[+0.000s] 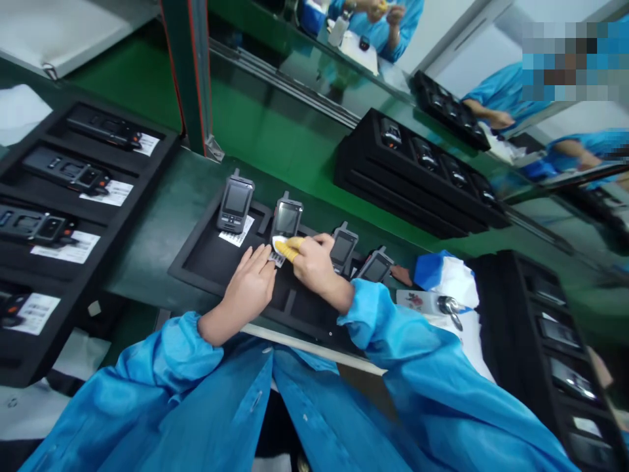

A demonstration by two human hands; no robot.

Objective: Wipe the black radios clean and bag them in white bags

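4 handsets [236,203] stand in a row, screens up, in/on blk foam tray [194,262] directly ahead of both hands. Work is at 2nd handset [289,216] from L, just beyond the fingertips of both hands.

R hand [310,261]: curled in, digits drawn together on a white wipe [278,242], w/ yellow finger covers [286,250] on the working digits. Wipe is against lower face of 2nd handset; keypad area hidden under it.

L hand [253,278]: palm down, fingers straight & nearly together, spread only slightly; no obj. seen in it. Tips at near end of same handset, next to printed label [276,258]; contact w/ handset: can't tell.

1st handset is ahead & L of L hand, label [239,231] partly under it. 3rd handset [343,248] just R of R hand, partly hidden by it; 4th handset [375,266] farther R, tilted.

Well L of L hand: 2nd blk tray [160,152] w/ handsets + labels. R of R hand: blue/white packet [445,276], clear bottle [417,301], then another loaded tray [501,308]. Ahead-R, beyond handsets: tray stack [368,180].
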